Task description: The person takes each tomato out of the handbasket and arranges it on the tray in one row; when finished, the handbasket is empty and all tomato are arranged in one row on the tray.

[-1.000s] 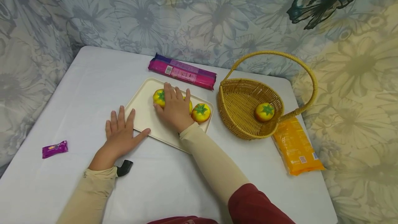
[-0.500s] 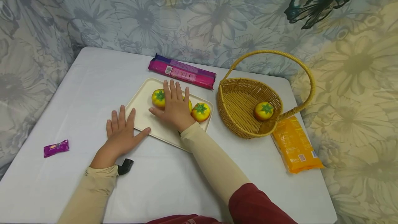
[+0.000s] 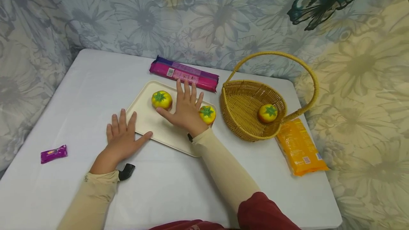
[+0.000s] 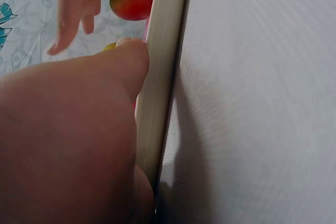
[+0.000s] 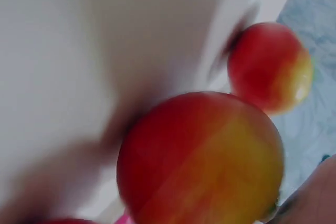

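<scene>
A cream tray [image 3: 150,120] lies on the table with yellow-red tomatoes on it. The left tomato [image 3: 161,100] is in full view; the right tomato [image 3: 207,115] peeks out beside my right hand [image 3: 186,111]. Over the tray that hand spreads its straight fingers, and it hides a middle tomato [image 5: 202,156], which looms large in the right wrist view. Whether the palm touches it, I cannot tell. My left hand [image 3: 120,144] lies flat with fingers spread, its thumb [image 4: 123,61] against the tray's near edge.
A wicker basket [image 3: 239,113] with a tall handle stands right of the tray, holding one tomato [image 3: 267,113]. An orange packet [image 3: 301,148] lies beside it. A pink-purple packet [image 3: 183,74] lies behind the tray, a small purple wrapper [image 3: 54,154] at far left.
My right hand has shifted rightward and spread its fingers, uncovering the left tomato and hiding the middle one in the head view. My left hand stays put.
</scene>
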Demonstrator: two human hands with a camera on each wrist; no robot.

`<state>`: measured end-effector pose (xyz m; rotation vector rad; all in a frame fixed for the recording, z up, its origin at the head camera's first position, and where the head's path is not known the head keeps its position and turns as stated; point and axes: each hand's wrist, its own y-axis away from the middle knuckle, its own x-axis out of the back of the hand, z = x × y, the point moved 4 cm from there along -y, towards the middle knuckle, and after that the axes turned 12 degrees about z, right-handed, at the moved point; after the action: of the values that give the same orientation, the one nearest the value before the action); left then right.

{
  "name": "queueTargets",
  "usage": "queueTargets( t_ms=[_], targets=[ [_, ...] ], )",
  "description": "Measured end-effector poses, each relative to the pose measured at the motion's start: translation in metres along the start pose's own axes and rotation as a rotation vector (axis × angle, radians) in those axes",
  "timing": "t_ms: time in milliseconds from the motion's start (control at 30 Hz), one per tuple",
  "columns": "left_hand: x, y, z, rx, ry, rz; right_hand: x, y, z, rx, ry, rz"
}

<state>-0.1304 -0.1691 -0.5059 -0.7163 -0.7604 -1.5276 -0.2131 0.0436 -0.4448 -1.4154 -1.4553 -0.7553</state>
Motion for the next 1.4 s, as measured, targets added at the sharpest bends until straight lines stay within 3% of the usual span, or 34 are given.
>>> queueTargets(
  t_ms=[400, 733, 1000, 1233, 1400],
  targets=[
    [-0.003, -0.001, -0.003, -0.003, 0.007, 0.016, 0.066, 0.021, 0.048, -0.08, -0.035, 0.125],
    [-0.005, -0.004, -0.004, -0.001, 0.003, -0.002, 0.12, 0.031, 0.12, -0.221, 0.031, 0.207],
    [-0.007, -0.003, -0.006, -0.007, 0.011, 0.003, 0.152, 0.044, 0.184, -0.398, -0.064, 0.132],
    [-0.007, -0.002, -0.006, -0.013, 0.017, 0.015, 0.18, 0.053, 0.208, -0.542, -0.146, 0.09],
    [-0.007, -0.003, -0.006, -0.025, 0.023, 0.021, 0.18, 0.056, 0.224, -0.691, -0.167, -0.007]
  ],
)
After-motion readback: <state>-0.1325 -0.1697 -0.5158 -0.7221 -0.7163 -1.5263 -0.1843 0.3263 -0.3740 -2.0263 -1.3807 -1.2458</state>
